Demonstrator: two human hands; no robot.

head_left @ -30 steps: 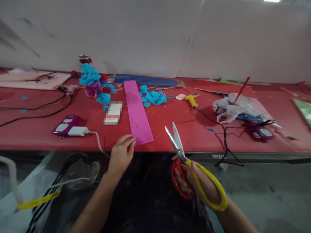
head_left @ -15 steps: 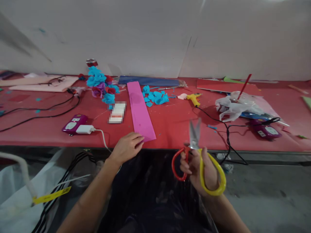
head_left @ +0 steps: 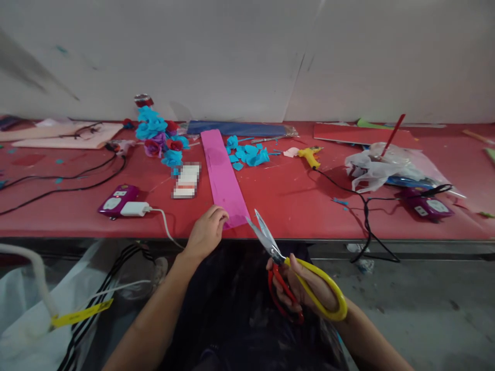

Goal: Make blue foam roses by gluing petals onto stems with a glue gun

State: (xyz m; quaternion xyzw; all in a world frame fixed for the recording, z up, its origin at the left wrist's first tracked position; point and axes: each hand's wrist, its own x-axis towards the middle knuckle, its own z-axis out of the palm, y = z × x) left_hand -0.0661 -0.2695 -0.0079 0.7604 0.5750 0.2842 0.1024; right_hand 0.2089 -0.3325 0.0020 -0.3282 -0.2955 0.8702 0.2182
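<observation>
A long pink paper strip (head_left: 224, 178) lies on the red table (head_left: 286, 206), its near end at the front edge. My left hand (head_left: 207, 232) has its fingers closed at the strip's near left corner. My right hand (head_left: 297, 288) grips scissors (head_left: 270, 239) with one red and one yellow handle. Their blades are parted and point up and left, one tip close to the strip's near right corner. Blue paper petals (head_left: 249, 153) lie right of the strip's far half.
Paper flowers (head_left: 152, 126) and a pixelated white item (head_left: 186, 180) are left of the strip. A purple power box (head_left: 119, 201) has a white charger. Rightward are a yellow glue gun (head_left: 309, 156), a plastic bag (head_left: 373, 167) and another purple box (head_left: 427, 205).
My right hand has moved left and down, turning the scissors so the blades point toward the pink strip. My left hand has shifted slightly at the strip's corner.
</observation>
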